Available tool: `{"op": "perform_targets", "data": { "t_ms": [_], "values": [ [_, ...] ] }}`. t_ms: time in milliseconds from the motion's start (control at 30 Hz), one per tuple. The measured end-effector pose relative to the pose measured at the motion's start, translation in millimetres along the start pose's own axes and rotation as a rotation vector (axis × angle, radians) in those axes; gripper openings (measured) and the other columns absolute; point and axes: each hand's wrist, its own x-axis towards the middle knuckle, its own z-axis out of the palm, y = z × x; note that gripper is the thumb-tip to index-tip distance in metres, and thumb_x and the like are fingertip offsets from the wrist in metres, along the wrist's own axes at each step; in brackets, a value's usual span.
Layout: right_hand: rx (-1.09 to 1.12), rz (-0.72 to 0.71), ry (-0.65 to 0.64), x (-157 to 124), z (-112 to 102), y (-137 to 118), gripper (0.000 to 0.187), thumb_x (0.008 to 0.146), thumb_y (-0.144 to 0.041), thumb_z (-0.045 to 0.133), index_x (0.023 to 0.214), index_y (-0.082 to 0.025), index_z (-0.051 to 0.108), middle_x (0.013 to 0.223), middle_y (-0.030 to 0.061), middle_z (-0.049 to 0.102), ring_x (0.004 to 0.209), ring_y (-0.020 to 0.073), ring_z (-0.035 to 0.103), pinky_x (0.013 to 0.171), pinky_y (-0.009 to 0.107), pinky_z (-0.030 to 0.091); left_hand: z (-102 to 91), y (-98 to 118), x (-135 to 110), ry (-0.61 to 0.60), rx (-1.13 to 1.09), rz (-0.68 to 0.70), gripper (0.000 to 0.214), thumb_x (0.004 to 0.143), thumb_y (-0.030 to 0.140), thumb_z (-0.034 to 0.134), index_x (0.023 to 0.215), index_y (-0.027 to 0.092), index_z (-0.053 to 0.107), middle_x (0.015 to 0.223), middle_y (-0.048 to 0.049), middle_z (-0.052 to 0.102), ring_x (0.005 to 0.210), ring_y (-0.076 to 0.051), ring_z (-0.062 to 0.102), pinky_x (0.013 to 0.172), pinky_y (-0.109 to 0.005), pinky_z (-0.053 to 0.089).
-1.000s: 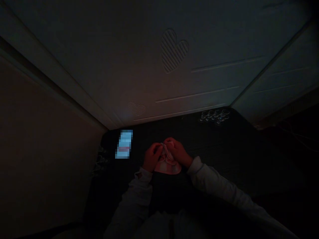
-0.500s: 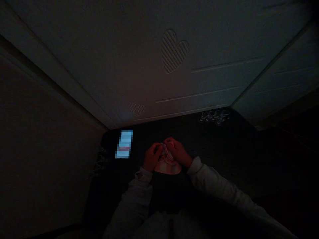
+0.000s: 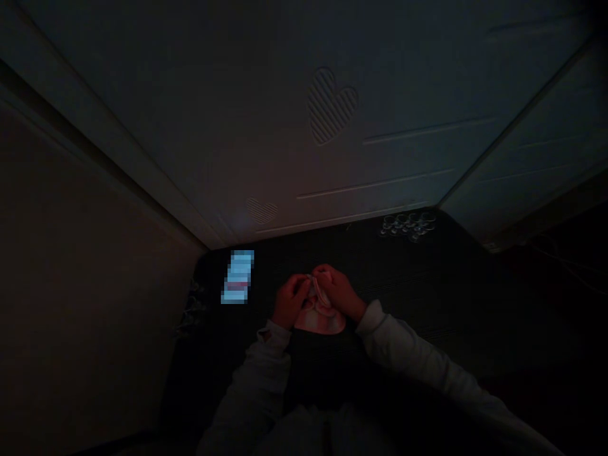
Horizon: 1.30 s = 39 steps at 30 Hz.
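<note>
A small piece of pinkish fabric (image 3: 320,322) with a rounded lower edge lies on the dark tabletop (image 3: 403,291), its upper part gathered between both hands. The dim reddish light hides what kind of item it is. My left hand (image 3: 291,299) pinches the fabric's upper left part with thumb and fingers. On the other side, my right hand (image 3: 339,291) has its fingers curled over the upper right part. Both sets of fingertips almost meet at the top, where a raised fold shows. Exact finger contact is hard to make out in the dark.
To the left a bright, blurred-out phone screen (image 3: 237,277) lies on the table. Several clear, ring-shaped items (image 3: 408,225) sit in a cluster at the back right, with similar ones (image 3: 190,310) at the left edge. A panel with embossed hearts (image 3: 330,106) rises behind.
The view has tilted very slightly, so the scene sits a little lower. Both hands keep their hold on the fabric with hardly any visible movement.
</note>
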Motion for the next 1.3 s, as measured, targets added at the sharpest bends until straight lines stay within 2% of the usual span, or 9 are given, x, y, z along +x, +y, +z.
{"op": "perform_targets", "data": {
  "t_ms": [1133, 1300],
  "values": [
    [-0.003, -0.011, -0.007, 0.4, -0.1, 0.2, 0.019, 0.078, -0.031, 0.041, 0.080, -0.018, 0.054, 0.070, -0.0011, 0.054, 0.063, 0.0117, 0.050, 0.058, 0.022, 0.038, 0.2, -2.7, 0.5, 0.008, -0.001, 0.001, 0.022, 0.077, 0.034, 0.046, 0.088, 0.017, 0.054, 0.081, -0.0017, 0.058, 0.075, -0.013, 0.054, 0.067, -0.024, 0.043],
    [0.019, 0.009, 0.026, 1.5, 0.8, 2.7, 0.021, 0.078, -0.033, 0.039, 0.078, -0.018, 0.054, 0.069, -0.0010, 0.054, 0.063, 0.0118, 0.050, 0.057, 0.022, 0.038, 0.5, -2.5, -0.1, -0.007, -0.006, 0.009, 0.022, 0.076, 0.032, 0.047, 0.090, 0.017, 0.054, 0.084, -0.0024, 0.059, 0.078, -0.014, 0.054, 0.069, -0.025, 0.043]
  ]
}}
